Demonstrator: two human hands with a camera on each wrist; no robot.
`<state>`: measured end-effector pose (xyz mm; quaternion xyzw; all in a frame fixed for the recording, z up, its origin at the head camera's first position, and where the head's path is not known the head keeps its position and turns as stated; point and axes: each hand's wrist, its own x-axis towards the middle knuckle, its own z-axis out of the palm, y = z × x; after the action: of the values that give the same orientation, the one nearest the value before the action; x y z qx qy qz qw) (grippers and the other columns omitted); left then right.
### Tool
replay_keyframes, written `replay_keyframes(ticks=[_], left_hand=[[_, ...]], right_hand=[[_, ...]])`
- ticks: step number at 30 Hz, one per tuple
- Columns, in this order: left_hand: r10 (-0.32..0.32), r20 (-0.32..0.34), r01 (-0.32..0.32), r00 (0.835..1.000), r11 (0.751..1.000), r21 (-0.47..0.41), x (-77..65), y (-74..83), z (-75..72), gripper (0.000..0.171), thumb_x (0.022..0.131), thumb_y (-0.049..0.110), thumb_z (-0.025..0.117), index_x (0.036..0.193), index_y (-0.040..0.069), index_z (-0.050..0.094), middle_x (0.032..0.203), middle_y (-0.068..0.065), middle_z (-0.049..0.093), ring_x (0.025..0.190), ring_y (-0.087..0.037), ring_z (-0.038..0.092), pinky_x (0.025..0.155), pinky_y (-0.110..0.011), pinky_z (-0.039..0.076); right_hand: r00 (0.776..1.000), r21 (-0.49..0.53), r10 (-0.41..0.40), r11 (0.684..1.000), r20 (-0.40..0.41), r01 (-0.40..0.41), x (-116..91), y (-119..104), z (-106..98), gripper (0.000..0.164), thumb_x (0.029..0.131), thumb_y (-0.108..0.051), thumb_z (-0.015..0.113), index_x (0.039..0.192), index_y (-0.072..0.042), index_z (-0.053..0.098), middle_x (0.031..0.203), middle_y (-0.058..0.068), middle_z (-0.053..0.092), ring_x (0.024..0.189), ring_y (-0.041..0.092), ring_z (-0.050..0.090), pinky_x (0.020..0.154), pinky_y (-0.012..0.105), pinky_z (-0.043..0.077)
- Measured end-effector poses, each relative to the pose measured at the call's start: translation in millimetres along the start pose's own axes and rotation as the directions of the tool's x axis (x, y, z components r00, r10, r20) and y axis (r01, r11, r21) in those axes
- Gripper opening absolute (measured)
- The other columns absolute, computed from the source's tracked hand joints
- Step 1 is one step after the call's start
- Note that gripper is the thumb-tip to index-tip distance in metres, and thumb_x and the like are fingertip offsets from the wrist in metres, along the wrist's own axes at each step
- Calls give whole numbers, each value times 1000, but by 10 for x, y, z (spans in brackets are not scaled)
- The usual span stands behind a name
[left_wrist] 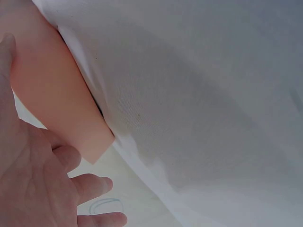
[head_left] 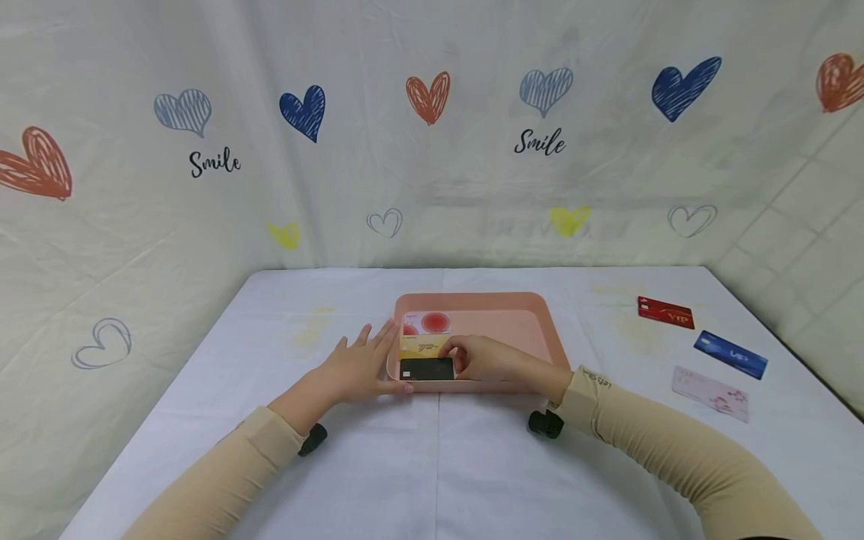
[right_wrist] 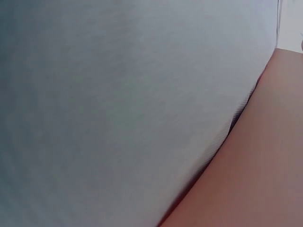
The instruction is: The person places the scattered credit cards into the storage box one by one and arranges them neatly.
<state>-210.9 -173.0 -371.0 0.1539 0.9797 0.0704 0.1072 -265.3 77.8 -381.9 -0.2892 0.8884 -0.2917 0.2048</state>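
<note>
A pink tray (head_left: pixel 499 301) stands on the white-covered table, with three cards at its left end. At the back lies a white card with red circles (head_left: pixel 435 323); a yellow card (head_left: pixel 420 347) follows, and a black card (head_left: pixel 425 370) is nearest the front wall. My right hand (head_left: pixel 482 358) reaches over the tray's front wall and pinches the black card at its right end. Fingers spread, my left hand (head_left: pixel 361 370) rests against the tray's left side, its thumb by the front corner. The left wrist view shows this hand (left_wrist: pixel 38 175) beside the pink wall.
To the right of the tray lie a red VIP card (head_left: pixel 665 312), a blue VIP card (head_left: pixel 730 355) and a pale pink card (head_left: pixel 710 394). A white curtain (head_left: pixel 486 187) printed with hearts hangs behind the table.
</note>
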Motion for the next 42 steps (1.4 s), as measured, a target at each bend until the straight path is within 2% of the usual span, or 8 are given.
replay_keyframes(ticks=[6,14,18,21,25,28,35,42], left_hand=[[-4,3,4,1000,1000,-4,5,8,0,114,86,73,65,166,14,11,172,-4,11,153,-44,14,116,-70,16],[-10,5,10,1000,1000,-4,1,4,7,114,85,73,66,166,14,11,172,-4,11,153,-44,15,116,-70,16],[-13,13,13,1000,1000,-1,-1,3,10,114,85,73,66,166,14,11,172,-4,11,154,-44,14,116,-70,16],[-14,15,14,1000,1000,4,8,-1,16,113,86,72,66,166,14,11,172,-4,10,154,-43,13,117,-70,15],[-11,15,11,1000,1000,7,24,-9,21,112,87,72,65,166,14,11,172,-4,10,154,-43,13,116,-70,15],[-13,16,13,1000,1000,4,33,-15,27,112,86,72,65,166,14,11,172,-5,10,154,-43,12,116,-71,14],[-17,16,17,1000,1000,-2,28,-16,23,114,86,73,65,166,15,9,172,-4,9,154,-43,11,117,-70,13],[-15,12,15,1000,1000,-3,22,-19,30,114,86,73,65,166,14,9,172,-4,10,154,-43,12,116,-70,14]], right_hand=[[1000,5,-12,1000,-4,12,-13,11,2,35,89,8,67,121,-6,65,80,2,56,78,16,53,65,25,44],[1000,88,-22,996,13,20,-72,35,-32,36,92,2,69,127,-4,62,84,2,60,80,16,56,70,27,47],[1000,147,11,989,-7,-10,-110,54,-71,35,95,-3,71,129,-4,62,89,2,63,76,17,60,69,26,52],[999,206,36,978,-27,-30,-141,56,-131,31,97,0,66,128,-4,63,91,6,63,69,19,63,66,28,56],[998,227,5,974,-64,10,-189,64,-242,31,97,5,60,128,0,63,92,8,64,67,22,67,68,33,60],[994,217,-27,975,-105,49,-235,79,-317,30,97,3,62,128,3,63,93,9,67,70,24,70,70,34,61],[984,275,-48,957,-173,95,-363,104,-469,30,99,-1,64,128,5,63,106,25,66,83,38,70,75,43,62],[974,276,-78,952,-211,136,-454,130,-582,25,99,0,64,123,7,66,106,26,67,85,43,69,77,46,61]])
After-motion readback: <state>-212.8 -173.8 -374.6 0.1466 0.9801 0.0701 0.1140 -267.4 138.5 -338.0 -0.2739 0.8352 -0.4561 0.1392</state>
